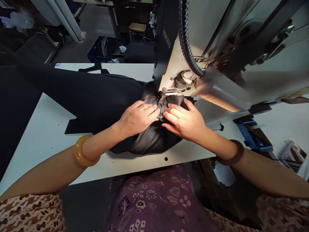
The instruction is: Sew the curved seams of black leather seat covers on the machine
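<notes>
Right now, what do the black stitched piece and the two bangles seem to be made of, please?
The black stitched piece looks like leather or synthetic leather: smooth, soft sheen, needle-sewn seams. The yellow bangle seems polished resin, glossy and somewhat translucent. The dark brown bangle may be polished wood or resin; its smooth shine leaves this open.

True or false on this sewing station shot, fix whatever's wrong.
1. The left hand wears a ring. True.
2. The right hand has the amber bangle. False: that bangle is on the left wrist; the right wrist has a dark brown bangle.
3. Both hands rest on a black padded panel by the presser foot. True.
4. The panel's stitching is white. False: it is orange-red.
5. The panel lies on a white table. True.
</notes>
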`<action>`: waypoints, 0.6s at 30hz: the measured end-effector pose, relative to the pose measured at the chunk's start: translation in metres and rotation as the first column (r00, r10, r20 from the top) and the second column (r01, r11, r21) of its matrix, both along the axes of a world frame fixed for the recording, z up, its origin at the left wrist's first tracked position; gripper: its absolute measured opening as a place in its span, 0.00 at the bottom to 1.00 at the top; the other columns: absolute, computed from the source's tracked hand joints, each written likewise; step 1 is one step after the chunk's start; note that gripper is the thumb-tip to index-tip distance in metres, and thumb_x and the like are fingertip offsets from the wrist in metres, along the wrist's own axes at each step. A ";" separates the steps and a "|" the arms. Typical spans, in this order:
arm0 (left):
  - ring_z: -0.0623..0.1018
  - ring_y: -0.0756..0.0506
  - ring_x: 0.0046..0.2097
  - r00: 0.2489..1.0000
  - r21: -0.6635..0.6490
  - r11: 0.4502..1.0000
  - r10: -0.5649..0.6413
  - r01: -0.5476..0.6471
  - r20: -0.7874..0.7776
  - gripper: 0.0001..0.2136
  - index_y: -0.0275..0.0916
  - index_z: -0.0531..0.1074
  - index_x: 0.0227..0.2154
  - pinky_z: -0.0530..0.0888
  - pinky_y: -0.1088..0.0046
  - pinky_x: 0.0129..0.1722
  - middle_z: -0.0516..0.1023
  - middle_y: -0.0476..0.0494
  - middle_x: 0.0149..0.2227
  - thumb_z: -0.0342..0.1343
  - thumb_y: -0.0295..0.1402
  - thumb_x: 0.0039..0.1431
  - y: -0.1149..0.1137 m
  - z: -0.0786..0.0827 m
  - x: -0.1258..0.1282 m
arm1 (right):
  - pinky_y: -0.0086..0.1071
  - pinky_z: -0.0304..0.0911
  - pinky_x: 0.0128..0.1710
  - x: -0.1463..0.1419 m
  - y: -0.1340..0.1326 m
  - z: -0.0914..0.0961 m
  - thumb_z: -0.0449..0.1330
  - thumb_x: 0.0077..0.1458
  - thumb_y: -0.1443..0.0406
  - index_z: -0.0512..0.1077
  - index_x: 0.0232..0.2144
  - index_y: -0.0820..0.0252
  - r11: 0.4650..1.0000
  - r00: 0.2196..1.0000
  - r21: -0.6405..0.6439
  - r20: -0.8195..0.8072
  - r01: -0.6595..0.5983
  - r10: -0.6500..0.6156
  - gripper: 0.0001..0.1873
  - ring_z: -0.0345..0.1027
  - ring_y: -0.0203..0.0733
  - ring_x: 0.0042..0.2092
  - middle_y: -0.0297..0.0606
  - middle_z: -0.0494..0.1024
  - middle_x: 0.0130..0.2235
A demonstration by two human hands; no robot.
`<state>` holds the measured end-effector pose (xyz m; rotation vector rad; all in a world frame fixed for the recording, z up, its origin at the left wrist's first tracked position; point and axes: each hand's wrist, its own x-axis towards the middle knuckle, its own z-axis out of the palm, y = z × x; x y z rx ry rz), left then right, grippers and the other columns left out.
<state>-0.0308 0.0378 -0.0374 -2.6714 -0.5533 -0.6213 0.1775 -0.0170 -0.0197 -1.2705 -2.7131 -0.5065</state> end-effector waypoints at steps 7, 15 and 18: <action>0.77 0.42 0.46 0.997 0.056 0.996 0.073 -0.073 -0.001 0.13 0.33 0.74 0.42 0.73 0.64 0.45 0.78 0.36 0.45 0.47 0.30 0.61 -0.008 -0.005 0.007 | 0.47 0.54 0.51 0.006 0.005 0.002 0.43 0.63 0.55 0.69 0.44 0.61 0.998 1.000 -0.061 -0.010 0.009 -0.010 0.21 0.65 0.48 0.50 0.42 0.75 0.48; 0.75 0.40 0.51 0.995 0.013 0.996 0.082 -0.083 0.056 0.13 0.35 0.74 0.43 0.74 0.62 0.50 0.76 0.35 0.48 0.48 0.30 0.60 -0.010 -0.012 0.003 | 0.44 0.57 0.47 0.012 0.014 -0.003 0.44 0.63 0.55 0.69 0.44 0.59 0.999 0.999 -0.054 -0.054 0.001 -0.004 0.19 0.66 0.47 0.49 0.43 0.74 0.48; 0.75 0.39 0.51 0.992 0.011 0.994 0.106 -0.106 0.064 0.14 0.33 0.73 0.45 0.74 0.62 0.50 0.75 0.34 0.48 0.47 0.28 0.60 -0.007 -0.016 0.005 | 0.40 0.59 0.42 0.013 0.018 -0.004 0.47 0.62 0.57 0.71 0.39 0.61 0.998 0.992 0.053 -0.120 -0.035 0.041 0.17 0.67 0.45 0.45 0.41 0.76 0.44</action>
